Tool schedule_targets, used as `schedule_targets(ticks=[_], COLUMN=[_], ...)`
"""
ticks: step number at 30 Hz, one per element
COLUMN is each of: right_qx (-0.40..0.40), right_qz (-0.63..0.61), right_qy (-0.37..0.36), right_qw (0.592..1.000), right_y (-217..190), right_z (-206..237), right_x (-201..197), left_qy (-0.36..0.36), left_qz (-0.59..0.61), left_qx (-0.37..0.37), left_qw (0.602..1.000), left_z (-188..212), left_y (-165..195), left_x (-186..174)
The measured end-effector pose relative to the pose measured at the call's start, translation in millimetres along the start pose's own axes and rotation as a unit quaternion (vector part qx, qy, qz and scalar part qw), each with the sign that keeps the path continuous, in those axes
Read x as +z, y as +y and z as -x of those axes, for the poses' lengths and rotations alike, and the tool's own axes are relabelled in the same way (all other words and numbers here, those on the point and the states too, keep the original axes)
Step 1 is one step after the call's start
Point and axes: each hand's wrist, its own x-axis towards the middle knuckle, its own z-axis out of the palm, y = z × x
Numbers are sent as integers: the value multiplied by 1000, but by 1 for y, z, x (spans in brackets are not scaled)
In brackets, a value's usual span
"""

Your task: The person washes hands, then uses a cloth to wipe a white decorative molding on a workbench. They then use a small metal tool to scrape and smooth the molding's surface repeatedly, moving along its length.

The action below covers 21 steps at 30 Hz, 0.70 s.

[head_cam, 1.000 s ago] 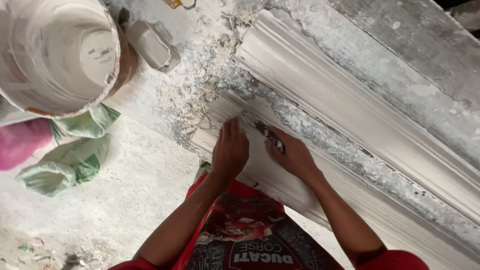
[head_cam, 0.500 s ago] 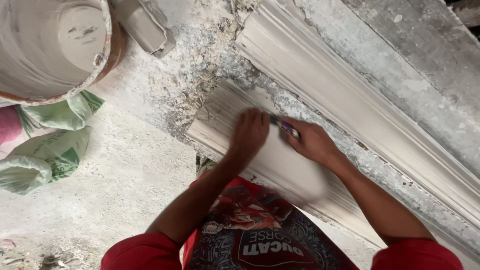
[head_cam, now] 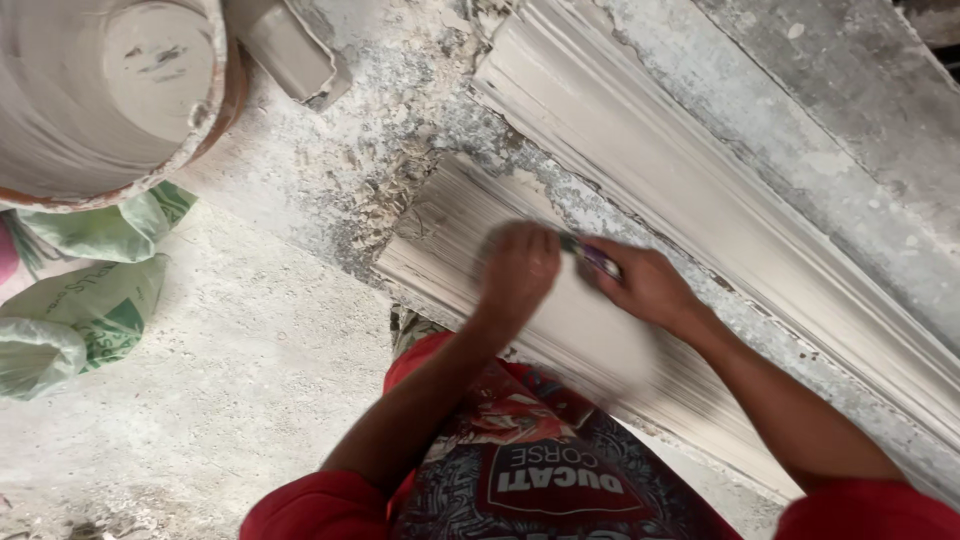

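The left hand (head_cam: 520,268) lies knuckles up on the near plaster moulding strip (head_cam: 560,320), fingers curled and pressed to its ribbed face; motion blur hides whether it pinches anything. The right hand (head_cam: 645,285) is closed around a small dark-handled tool (head_cam: 592,257), whose tip meets the strip just beside the left hand. That strip lies flat on the concrete floor (head_cam: 220,400), well in front of a longer moulding (head_cam: 700,190) that runs along the wall. A plaster-caked bucket (head_cam: 100,95) stands far left, above green-printed sacks (head_cam: 80,310), with a grey block (head_cam: 290,45) beside it. I judge the main risk to be the tool digging too deep and gouging or chipping a rib, since the plaster looks brittle; hard downward pressure could also crack the thin strip where the rubble-strewn floor leaves it unsupported
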Motion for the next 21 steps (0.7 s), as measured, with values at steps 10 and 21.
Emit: schedule_targets(ticks=[10,21], right_qx=[-43,-15], right_qz=[-79,-55], right_qy=[20,12], right_qw=[996,998], right_y=[-31,-48], right_z=[-33,-62], right_x=[-3,-6], left_qy=[-57,-38], left_qz=[-52,-104], left_qx=[-45,-69], left_qw=[996,991], left_z=[-7,-11], left_y=[-34,-64], left_x=[-2,-8])
